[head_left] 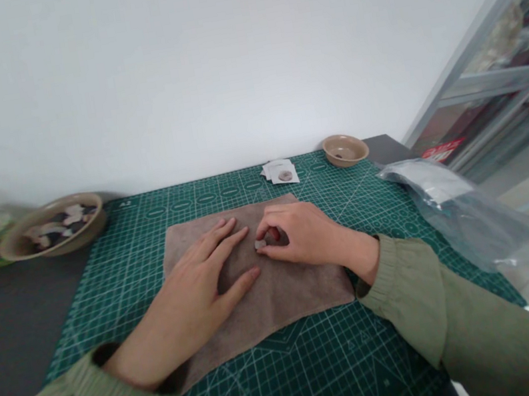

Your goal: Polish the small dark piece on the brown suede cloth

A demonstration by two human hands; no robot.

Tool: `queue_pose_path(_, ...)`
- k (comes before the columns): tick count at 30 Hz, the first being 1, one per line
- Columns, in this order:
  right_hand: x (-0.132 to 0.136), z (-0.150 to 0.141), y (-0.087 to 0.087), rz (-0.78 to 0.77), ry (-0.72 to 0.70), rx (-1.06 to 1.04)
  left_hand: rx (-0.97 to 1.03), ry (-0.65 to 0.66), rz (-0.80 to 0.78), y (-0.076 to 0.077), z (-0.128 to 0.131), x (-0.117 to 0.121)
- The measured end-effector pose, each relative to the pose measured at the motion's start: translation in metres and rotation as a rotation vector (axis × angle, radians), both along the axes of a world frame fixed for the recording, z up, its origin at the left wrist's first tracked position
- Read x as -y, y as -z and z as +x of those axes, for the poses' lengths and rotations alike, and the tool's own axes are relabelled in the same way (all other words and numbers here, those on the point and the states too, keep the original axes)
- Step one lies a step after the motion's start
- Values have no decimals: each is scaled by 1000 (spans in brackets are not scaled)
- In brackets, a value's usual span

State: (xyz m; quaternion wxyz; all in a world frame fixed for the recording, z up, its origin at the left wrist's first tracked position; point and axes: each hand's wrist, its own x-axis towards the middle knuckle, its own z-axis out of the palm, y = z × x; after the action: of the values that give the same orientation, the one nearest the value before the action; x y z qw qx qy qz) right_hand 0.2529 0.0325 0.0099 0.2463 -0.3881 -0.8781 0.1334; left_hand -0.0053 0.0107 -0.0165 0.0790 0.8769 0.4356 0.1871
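Note:
A brown cloth [282, 303] lies spread on the green cutting mat [294, 375]. My left hand [205, 269] rests flat on its left part, fingers spread and holding nothing. Near the cloth's middle, my right hand [295, 233] pinches a small pale grey piece [260, 244] between thumb and forefinger, just above or against the fabric. The piece is too small to tell its kind. The other fingers of that hand are curled in.
On the left stands a large tan bowl [100, 215] with dark and pale pieces. Behind the cloth lie white cards [284, 171], one with a round picture. A small tan bowl [345, 150] stands at the back right. A clear plastic bag [472, 224] overhangs the right edge.

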Motion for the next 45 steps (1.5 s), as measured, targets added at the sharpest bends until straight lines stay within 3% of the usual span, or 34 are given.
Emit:
queue_pose_path(32, 0, 1, 3, 3, 76, 22, 19, -9, -75, -13, 5, 8)
queue_pose_path(45, 0, 0, 5, -27, 23, -4, 30, -10, -71, -12, 4, 9)
